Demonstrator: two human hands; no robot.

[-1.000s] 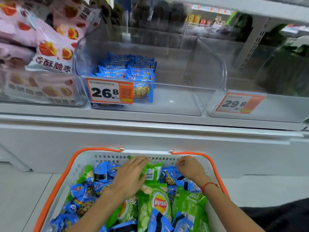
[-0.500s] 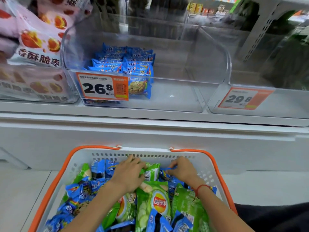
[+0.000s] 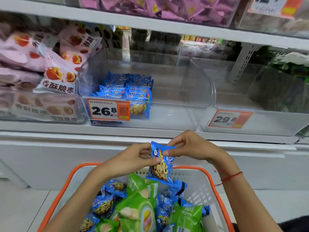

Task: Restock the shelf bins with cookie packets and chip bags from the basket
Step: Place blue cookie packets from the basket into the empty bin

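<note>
Head view looks down on white shelving (image 3: 150, 131) that spans the frame, with clear plastic bins along its middle tier. At centre left, the bin behind the 26.8 price tag (image 3: 109, 110) holds a low stack of blue cookie packets (image 3: 127, 87) pushed to its left side, the rest of its floor bare; to its right, the bin with the 29.8 price tag (image 3: 229, 118) shows no goods at its front. Pink snack bags (image 3: 50, 67) fill the bin at the upper left, and purple packets (image 3: 167, 9) crowd the tier along the top edge. Below, at the bottom centre, a white basket with an orange rim (image 3: 215, 185) sits on the pale floor, heaped with green chip bags (image 3: 138, 210) and more blue packets (image 3: 103, 205). Both forearms reach up from the lower edge and meet just above the basket's far rim, in front of the shelf's white base. Between them hangs one blue cookie packet (image 3: 161, 164), upright and slightly tilted, clear of the heap beneath. The left hand (image 3: 133, 158) pinches its left edge, thumb on the printed face and fingers curled behind. The right hand (image 3: 190, 148) pinches the packet's upper right corner, thumb tip pressed on the front. A red string bracelet (image 3: 230, 176) circles the right wrist.
</note>
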